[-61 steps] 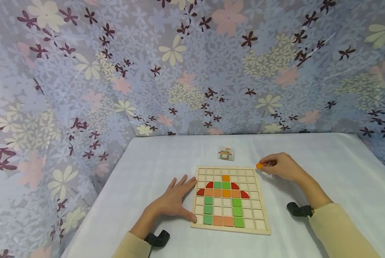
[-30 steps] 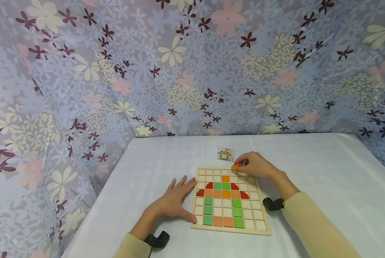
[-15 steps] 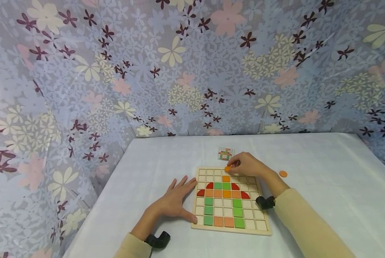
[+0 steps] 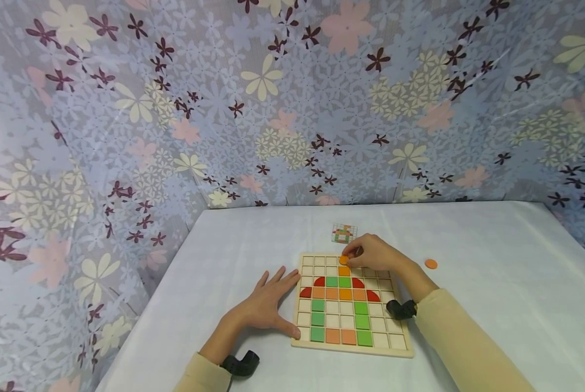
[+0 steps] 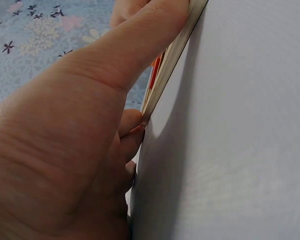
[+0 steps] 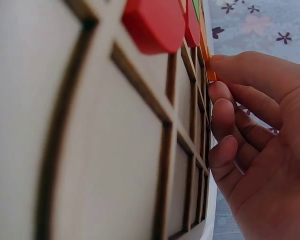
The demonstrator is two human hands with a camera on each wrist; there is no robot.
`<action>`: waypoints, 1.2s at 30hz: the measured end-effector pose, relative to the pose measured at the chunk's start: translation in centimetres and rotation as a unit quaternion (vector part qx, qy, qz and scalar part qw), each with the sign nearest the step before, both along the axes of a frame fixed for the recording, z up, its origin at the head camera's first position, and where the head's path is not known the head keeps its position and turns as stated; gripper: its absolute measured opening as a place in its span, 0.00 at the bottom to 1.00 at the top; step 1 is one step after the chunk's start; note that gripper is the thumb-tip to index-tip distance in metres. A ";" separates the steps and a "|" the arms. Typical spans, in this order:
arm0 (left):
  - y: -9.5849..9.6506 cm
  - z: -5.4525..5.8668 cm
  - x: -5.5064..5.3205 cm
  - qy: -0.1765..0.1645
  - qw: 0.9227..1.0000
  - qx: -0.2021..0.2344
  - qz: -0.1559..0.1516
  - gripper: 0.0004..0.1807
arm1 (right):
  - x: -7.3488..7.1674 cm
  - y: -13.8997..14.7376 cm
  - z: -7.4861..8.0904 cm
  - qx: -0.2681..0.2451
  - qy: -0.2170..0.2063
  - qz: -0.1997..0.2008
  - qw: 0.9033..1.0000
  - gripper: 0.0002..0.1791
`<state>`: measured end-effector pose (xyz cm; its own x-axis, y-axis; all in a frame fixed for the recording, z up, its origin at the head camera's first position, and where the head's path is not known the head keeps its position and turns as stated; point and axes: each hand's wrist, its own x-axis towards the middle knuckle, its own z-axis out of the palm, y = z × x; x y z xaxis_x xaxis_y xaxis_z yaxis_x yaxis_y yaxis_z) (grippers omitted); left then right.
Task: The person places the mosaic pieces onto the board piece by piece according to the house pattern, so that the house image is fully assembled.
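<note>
A wooden grid board (image 4: 351, 351) lies on the white table, with red, green, salmon and orange pieces set in several cells. My right hand (image 4: 377, 253) pinches an orange round piece (image 4: 343, 260) between thumb and fingers at the board's far row, just beyond an orange square (image 4: 343, 270). In the right wrist view the thumb and fingers meet on that piece, beyond the red pieces (image 6: 155, 25). My left hand (image 4: 263, 306) lies spread at the board's left edge, its thumb and fingertips touching the frame. In the left wrist view the thumb (image 5: 135, 42) rests along the board's edge.
A small picture card (image 4: 343, 233) with a similar coloured grid pattern lies behind the board. Another orange round piece (image 4: 431, 264) lies on the table to the right of the board. A floral cloth (image 4: 292, 109) hangs behind the white table (image 4: 214, 245).
My right hand has carried the orange round piece leftward from beyond the board's right corner to its far row, uncovering another orange round on the table. The left hand has stayed in place.
</note>
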<state>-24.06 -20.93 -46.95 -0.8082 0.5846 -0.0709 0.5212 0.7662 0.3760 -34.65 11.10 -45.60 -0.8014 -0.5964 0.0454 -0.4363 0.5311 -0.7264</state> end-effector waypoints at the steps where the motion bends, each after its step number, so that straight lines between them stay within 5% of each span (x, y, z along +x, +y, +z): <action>1: 0.0 0.0 0.0 0.000 1.000 0.000 0.000 0.70 | 0.0 0.0 0.0 0.000 -0.001 0.000 1.000 0.11; 15: 0.0 0.1 0.0 -0.002 1.000 0.006 -0.001 0.70 | 0.7 1.6 0.8 -0.022 -0.016 0.001 1.000 0.15; 20: 0.0 0.2 0.1 -0.005 1.000 0.004 0.002 0.70 | 0.7 3.0 0.8 -0.008 0.018 -0.007 1.000 0.15; 36: 0.0 -0.1 0.0 0.003 1.000 0.009 -0.006 0.70 | 2.1 10.1 1.5 0.028 -0.001 -0.103 0.994 0.19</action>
<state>-24.10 -20.91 -47.08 -0.8014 0.5955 -0.0558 0.5328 0.7531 0.3860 -32.51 21.20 -44.14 -0.9065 -0.4219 0.0142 -0.3128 0.6487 -0.6937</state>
